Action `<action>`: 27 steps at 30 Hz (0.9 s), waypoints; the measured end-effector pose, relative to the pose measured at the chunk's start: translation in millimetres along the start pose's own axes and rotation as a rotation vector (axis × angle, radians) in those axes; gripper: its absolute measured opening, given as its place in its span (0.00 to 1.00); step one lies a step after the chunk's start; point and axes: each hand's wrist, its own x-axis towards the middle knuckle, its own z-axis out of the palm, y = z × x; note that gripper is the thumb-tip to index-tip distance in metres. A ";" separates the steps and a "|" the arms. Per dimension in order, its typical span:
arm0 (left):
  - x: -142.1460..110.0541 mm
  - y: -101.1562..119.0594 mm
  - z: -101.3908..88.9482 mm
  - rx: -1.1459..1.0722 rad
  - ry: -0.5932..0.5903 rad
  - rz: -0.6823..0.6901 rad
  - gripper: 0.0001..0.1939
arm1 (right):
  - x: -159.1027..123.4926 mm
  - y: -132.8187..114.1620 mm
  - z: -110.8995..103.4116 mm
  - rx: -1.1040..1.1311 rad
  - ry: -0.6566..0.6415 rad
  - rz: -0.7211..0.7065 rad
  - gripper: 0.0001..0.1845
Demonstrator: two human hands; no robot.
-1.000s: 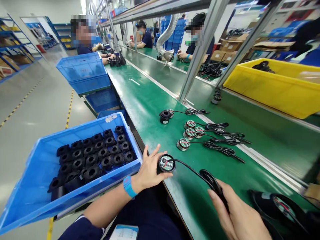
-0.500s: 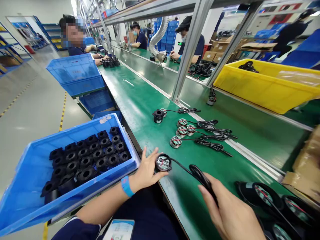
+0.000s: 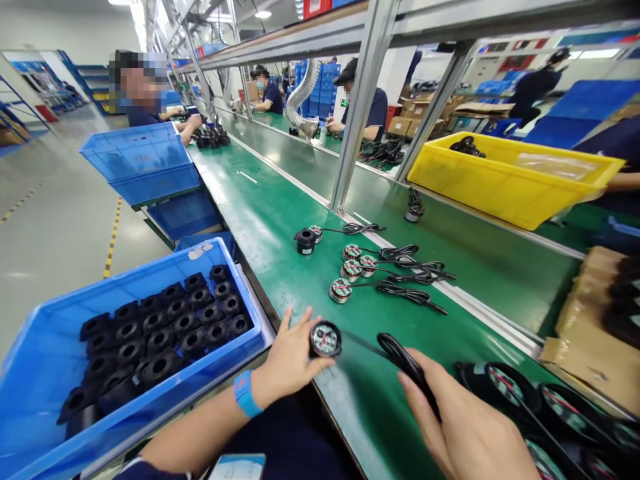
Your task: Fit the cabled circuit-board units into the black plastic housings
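Observation:
My left hand [image 3: 293,353] holds a round black housing [image 3: 326,339] at the bench edge, fingers behind it and thumb at its near side. Inside the housing lies a green circuit board with red wiring. A black cable runs from it, blurred by motion, to my right hand [image 3: 465,413], which is closed around the cable's coiled bundle [image 3: 403,360]. Farther along the bench are several round metal parts with circuit boards [image 3: 341,291] and coiled cables [image 3: 413,293]. One black housing [image 3: 305,241] stands beside another such part.
A blue bin [image 3: 240,347] with rows of black housings is at my left. Several black housings with boards [image 3: 505,383] sit at the lower right, by a cardboard box [image 3: 585,333]. A yellow bin [image 3: 485,193] stands beyond the metal post [image 3: 356,113]. Co-workers sit farther down the line.
The cable looped over the housing's top has moved off it and now runs out to the right, showing the board fully. Both hands keep their holds; the view has shifted slightly.

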 end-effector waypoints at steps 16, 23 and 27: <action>2.7 59.1 -41.4 -0.377 0.067 0.174 0.35 | 1.2 4.0 -28.4 0.748 -0.226 0.225 0.35; 9.5 70.0 -41.7 -0.220 0.125 0.394 0.32 | -3.3 -17.6 -60.0 0.428 -0.174 0.016 0.29; 17.9 78.2 -34.9 -0.285 0.014 0.433 0.32 | 6.5 -28.8 -86.0 0.314 -0.286 0.062 0.36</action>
